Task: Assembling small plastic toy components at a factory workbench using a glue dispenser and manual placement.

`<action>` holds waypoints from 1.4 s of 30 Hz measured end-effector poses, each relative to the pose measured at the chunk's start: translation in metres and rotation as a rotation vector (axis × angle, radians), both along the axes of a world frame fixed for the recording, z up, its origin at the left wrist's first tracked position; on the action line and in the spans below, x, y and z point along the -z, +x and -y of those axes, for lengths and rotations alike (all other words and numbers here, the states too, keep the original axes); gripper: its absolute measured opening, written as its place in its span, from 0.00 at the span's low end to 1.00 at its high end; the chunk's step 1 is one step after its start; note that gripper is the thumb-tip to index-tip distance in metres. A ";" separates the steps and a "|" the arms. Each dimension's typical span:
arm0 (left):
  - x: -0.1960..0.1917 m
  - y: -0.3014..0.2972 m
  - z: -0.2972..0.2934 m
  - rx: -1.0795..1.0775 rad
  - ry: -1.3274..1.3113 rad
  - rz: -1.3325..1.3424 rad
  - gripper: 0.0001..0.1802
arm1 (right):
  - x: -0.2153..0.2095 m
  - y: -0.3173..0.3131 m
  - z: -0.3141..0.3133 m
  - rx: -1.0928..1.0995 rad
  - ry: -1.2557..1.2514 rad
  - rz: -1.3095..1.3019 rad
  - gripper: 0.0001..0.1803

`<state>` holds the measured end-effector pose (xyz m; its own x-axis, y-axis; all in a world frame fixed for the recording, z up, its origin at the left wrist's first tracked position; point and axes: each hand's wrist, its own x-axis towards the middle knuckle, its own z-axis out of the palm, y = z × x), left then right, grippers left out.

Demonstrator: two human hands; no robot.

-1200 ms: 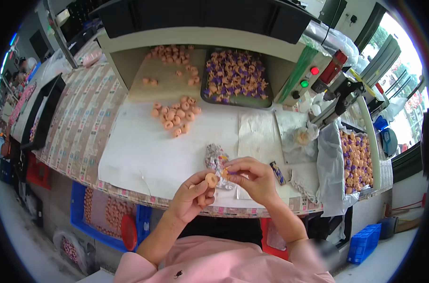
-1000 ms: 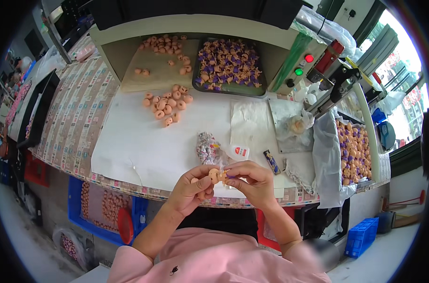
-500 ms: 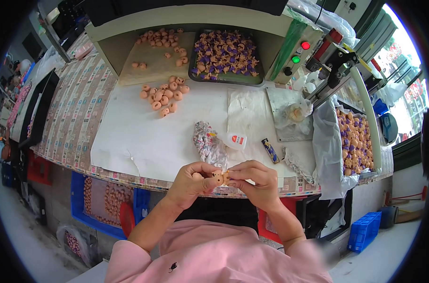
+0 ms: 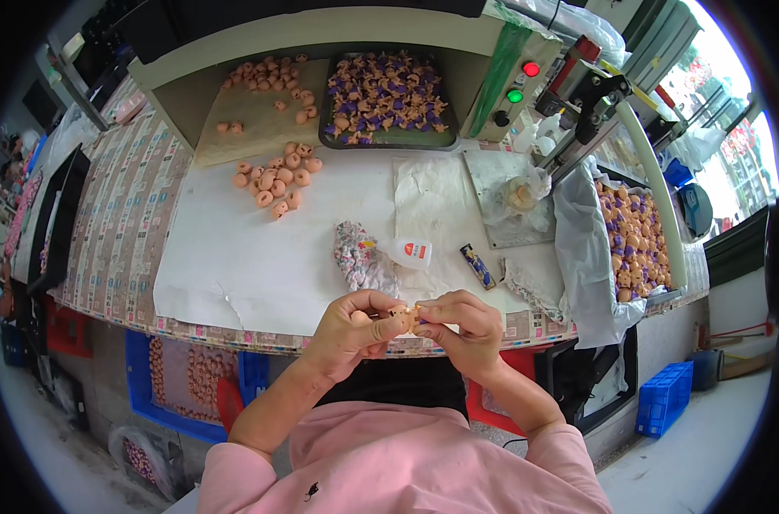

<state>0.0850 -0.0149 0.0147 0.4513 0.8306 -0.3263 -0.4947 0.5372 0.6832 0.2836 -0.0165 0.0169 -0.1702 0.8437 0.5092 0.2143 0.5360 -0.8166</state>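
Observation:
Close to the table's front edge, my left hand [image 4: 348, 336] is closed on a small peach doll head [image 4: 400, 318] with dark dots on it. A second rounded peach piece [image 4: 359, 318] shows within the same hand's grasp. From the other side, my right hand [image 4: 468, 332] pinches a small peach-and-purple doll body [image 4: 418, 322] against the head; its fingers cover most of it. Just beyond the hands lie a crumpled floral cloth [image 4: 355, 257] and a white bottle [image 4: 413, 254] with a red-marked label. Loose doll heads [image 4: 278, 178] lie farther off to the left.
A dark tray [image 4: 329, 128] of peach-and-purple bodies stands under a box-like machine [image 4: 321, 50] with lit buttons. At right are a metal plate [image 4: 492, 184], a blue tube [image 4: 478, 266] and a cloth-lined bin [image 4: 578, 257] of assembled figures. Blue crates [image 4: 664, 398] sit on the floor.
The view has shifted, so the table's contents sit a little farther left in it. My hands stay together, still gripping the doll head and body; the body looks slightly turned.

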 end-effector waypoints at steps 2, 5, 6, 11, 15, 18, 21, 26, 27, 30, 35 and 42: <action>-0.003 0.004 -0.003 0.019 -0.027 -0.035 0.11 | -0.015 0.016 -0.012 -0.119 -0.033 0.131 0.14; -0.003 0.005 -0.007 0.019 -0.062 0.111 0.11 | -0.046 0.074 -0.047 0.451 0.380 0.362 0.06; -0.002 0.004 -0.008 0.033 -0.056 0.113 0.11 | -0.067 0.096 -0.062 0.691 0.588 0.408 0.06; 0.000 0.018 -0.008 -0.009 -0.066 0.221 0.14 | -0.176 0.160 -0.135 1.011 1.099 0.526 0.10; -0.010 0.035 -0.009 0.113 -0.031 0.281 0.14 | -0.237 0.183 -0.185 0.540 0.694 0.305 0.13; -0.019 0.039 -0.008 0.021 -0.090 0.229 0.11 | -0.224 0.182 -0.197 0.566 0.652 0.047 0.12; -0.010 0.011 -0.009 0.000 -0.013 0.213 0.14 | -0.174 0.169 -0.161 0.900 0.752 0.165 0.10; -0.013 -0.003 -0.022 -0.070 0.005 0.186 0.15 | -0.063 0.184 -0.110 0.776 -0.065 0.584 0.16; -0.013 0.003 -0.024 -0.095 0.000 0.180 0.15 | -0.037 0.189 -0.115 0.740 -0.025 0.657 0.19; -0.019 0.027 -0.029 -0.017 0.046 0.179 0.15 | 0.004 0.183 -0.133 0.794 0.145 0.621 0.21; -0.025 0.054 -0.031 0.015 0.096 0.205 0.15 | -0.024 0.195 -0.124 0.616 0.175 0.398 0.16; -0.029 0.060 -0.040 0.023 -0.014 0.211 0.16 | -0.086 0.343 -0.084 1.101 0.224 0.578 0.16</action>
